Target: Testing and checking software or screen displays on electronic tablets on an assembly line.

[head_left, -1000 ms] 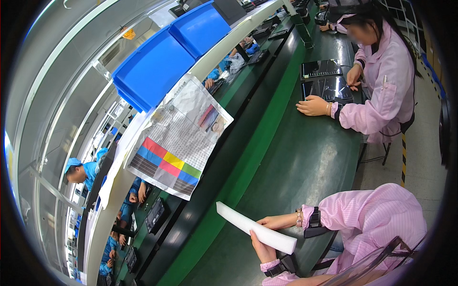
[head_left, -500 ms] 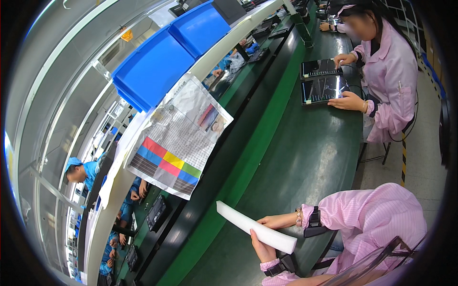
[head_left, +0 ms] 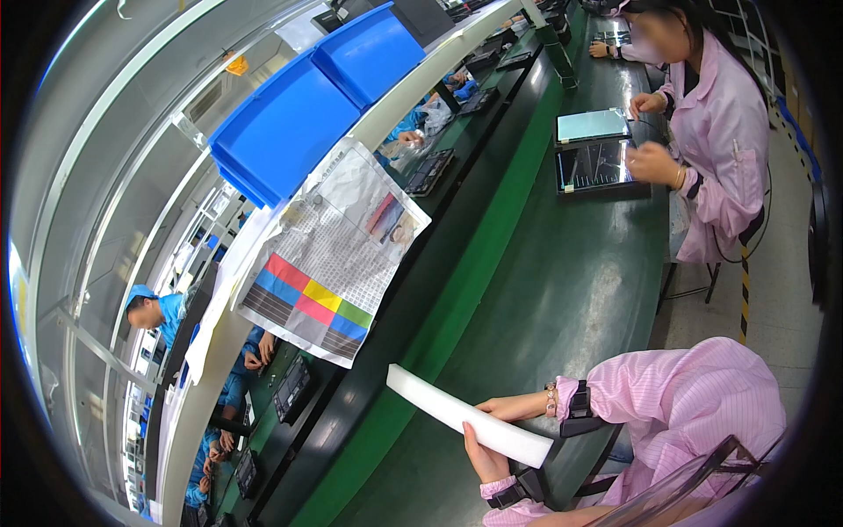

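A long white foam bar (head_left: 470, 415) slants over the green workbench at the lower middle. My left hand (head_left: 485, 455) holds its near side, with the fingers up against the bar's edge. My right hand (head_left: 515, 407) grips it from the far side, its fingertips partly hidden behind the foam. Both hands are closed on the bar near its right half, while its left end sticks out free. Pink striped sleeves and black wrist straps show on both arms.
Along the green bench (head_left: 562, 290), a co-worker in pink sits by two flat screens (head_left: 597, 167). A printed sheet (head_left: 338, 255) hangs from the shelf under blue bins (head_left: 272, 123). Beyond it runs a dark line with black devices (head_left: 292, 389) and people in blue.
The foam bar has shifted slightly, its free end further left and its other end a little right. The co-worker's hands have lifted off the screens, and one screen has turned bright.
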